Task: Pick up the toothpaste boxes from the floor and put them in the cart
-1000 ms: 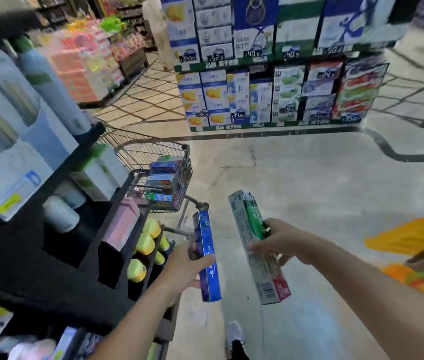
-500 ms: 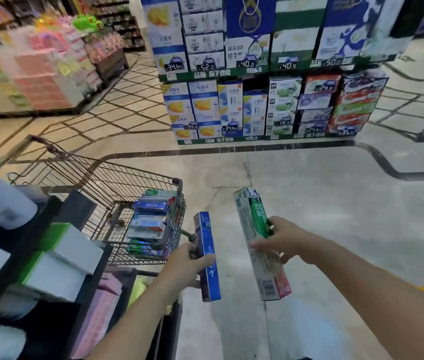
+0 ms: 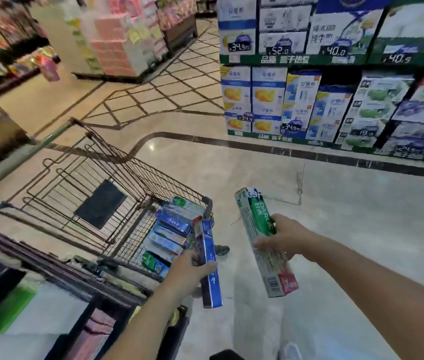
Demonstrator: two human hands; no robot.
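My left hand (image 3: 188, 270) grips a long blue toothpaste box (image 3: 209, 266) by its middle, right beside the near right corner of the wire cart (image 3: 117, 178). My right hand (image 3: 281, 236) holds a green and white toothpaste box (image 3: 262, 240), tilted, over the floor to the right of the cart. Several toothpaste boxes (image 3: 171, 232) lie stacked inside the cart against its right end. A black panel (image 3: 100, 203) lies on the cart's bottom.
A dark shelf unit with white and pink packs (image 3: 36, 320) stands at my lower left, touching the cart's near side. Stacked cartons on a display (image 3: 335, 100) fill the far right. A pink stack (image 3: 117, 40) stands far left. Pale floor (image 3: 335, 216) spreads to the right.
The view has swung left and closer, so more of the cart shows. Both hands, each with its box, have come nearer the cart's right end.
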